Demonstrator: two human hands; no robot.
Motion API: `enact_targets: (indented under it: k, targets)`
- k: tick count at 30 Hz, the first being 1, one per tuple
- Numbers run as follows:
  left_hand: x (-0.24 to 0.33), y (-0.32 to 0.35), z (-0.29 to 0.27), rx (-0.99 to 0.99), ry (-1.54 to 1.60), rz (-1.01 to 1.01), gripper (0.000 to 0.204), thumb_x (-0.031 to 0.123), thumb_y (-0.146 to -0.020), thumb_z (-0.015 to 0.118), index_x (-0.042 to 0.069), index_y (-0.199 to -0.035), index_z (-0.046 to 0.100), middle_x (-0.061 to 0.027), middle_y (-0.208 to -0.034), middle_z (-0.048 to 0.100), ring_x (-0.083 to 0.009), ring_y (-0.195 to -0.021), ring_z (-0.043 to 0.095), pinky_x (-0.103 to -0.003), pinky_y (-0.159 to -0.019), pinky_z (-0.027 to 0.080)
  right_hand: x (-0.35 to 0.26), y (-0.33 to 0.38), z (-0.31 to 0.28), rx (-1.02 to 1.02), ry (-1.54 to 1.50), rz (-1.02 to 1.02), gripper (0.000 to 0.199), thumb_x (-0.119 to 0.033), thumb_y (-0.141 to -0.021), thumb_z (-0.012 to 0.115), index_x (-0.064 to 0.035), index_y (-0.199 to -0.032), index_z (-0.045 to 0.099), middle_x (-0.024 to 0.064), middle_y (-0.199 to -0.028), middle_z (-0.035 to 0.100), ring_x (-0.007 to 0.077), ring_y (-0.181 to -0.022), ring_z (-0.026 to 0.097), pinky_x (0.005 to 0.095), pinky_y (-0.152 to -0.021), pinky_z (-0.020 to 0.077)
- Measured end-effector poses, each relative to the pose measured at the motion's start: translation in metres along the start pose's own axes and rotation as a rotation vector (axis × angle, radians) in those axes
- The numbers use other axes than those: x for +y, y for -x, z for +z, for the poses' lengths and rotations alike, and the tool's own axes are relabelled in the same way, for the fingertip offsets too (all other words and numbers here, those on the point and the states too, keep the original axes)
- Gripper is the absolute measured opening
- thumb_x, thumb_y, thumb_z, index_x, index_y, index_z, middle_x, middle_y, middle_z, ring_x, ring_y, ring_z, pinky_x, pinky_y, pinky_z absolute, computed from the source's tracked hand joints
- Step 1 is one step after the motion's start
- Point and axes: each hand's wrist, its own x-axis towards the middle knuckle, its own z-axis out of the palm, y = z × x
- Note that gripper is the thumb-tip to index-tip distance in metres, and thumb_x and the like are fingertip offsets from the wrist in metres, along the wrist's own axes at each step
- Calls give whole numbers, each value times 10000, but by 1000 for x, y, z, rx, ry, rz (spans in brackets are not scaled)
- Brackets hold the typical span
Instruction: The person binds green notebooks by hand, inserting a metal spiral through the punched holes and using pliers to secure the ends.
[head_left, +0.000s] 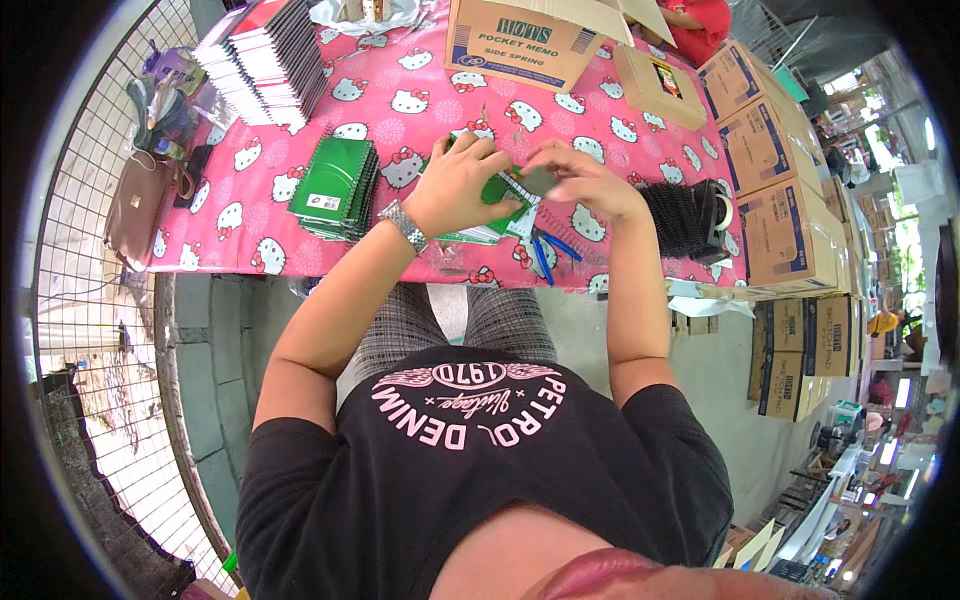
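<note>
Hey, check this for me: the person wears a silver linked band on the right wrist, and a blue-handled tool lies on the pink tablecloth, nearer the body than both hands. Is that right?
Not quite: the head view shows the silver linked band on the left wrist. The blue-handled tool does lie on the pink tablecloth, nearer the body than the left hand and right hand.

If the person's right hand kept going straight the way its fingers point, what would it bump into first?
Probably the green notebook under the left hand, since the right hand points leftward at its spiral edge. Depth is hard to judge, though.
</note>
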Motion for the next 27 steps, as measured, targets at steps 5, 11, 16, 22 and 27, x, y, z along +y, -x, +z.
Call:
enact_targets:
  k: [5, 11, 16, 22, 27]
  targets:
    - [1, -2, -4, -10, 7, -13, 430, 366, -698, 773, 122, -1013, 613, -57, -1045, 587, -282, -1074, 527, -492, -984, 364, -2, 5, 10, -60, -347, -263, 453, -258, -724, 687, -54, -1127, 645, 58, -1145, 507, 193, -1096, 525, 334, -960, 422]
    - [2, 2, -6, -31, 40, -54, 421, 336, -708, 776, 110, -1022, 611, -71, -1041, 593, -296, -1056, 534, -470, -954, 396, -2, -1, 3, -176, -317, -446, 454, -266, -743, 668, -75, -1154, 652, 66, -1221, 507, 223, -1123, 530, 362, -1026, 371]
    - [-18, 0, -9, -23, 146, -79, 382, 285, -722, 784, 125, -1031, 627, -77, -1033, 582, -311, -1063, 522, -437, -927, 423, -5, -12, 9, -161, -534, -445, 483, -282, -735, 655, -39, -1153, 643, 91, -1175, 573, 218, -1114, 547, 352, -1006, 394]
    - [-43, -1, -18, -70, 76, -141, 369, 277, -743, 781, 140, -1053, 636, -94, -1083, 575, -312, -1097, 518, -408, -932, 440, -10, -39, 3, -182, -368, -259, 471, -208, -733, 674, -45, -1173, 628, 60, -1161, 576, 158, -1062, 545, 313, -930, 435]
    - [-54, -6, -18, -113, 426, -188, 347, 154, -746, 789, 77, -1043, 627, -84, -1036, 560, -266, -1017, 568, -372, -906, 465, -7, -58, 3, -196, -231, -243, 500, -208, -727, 673, -57, -1200, 615, 35, -1158, 562, 154, -1056, 543, 309, -919, 445]
